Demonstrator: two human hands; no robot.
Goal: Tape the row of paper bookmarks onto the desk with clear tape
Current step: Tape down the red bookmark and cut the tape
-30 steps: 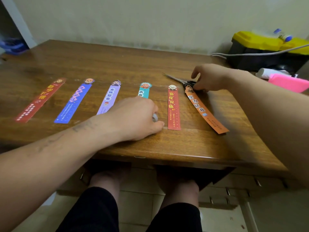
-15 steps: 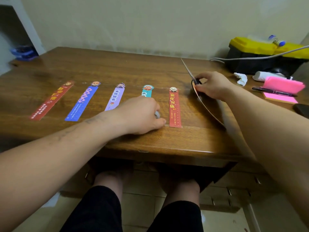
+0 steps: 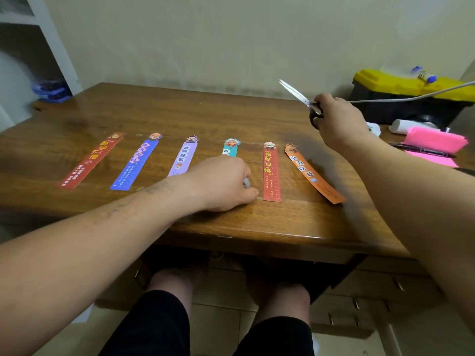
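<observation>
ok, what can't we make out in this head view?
All head view.
Teal bookmark: lower part hidden under left hand.
Grey object: mostly covered by that hand, cannot identify.
Scissors: handles mostly hidden inside right hand.
Clear tape: too faint against desk.

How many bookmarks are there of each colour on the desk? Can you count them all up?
Red bookmarks: 2
Blue bookmark: 1
Purple bookmark: 1
Teal bookmark: 1, partly under the left hand
Orange bookmark: 1
Total: 6
</observation>
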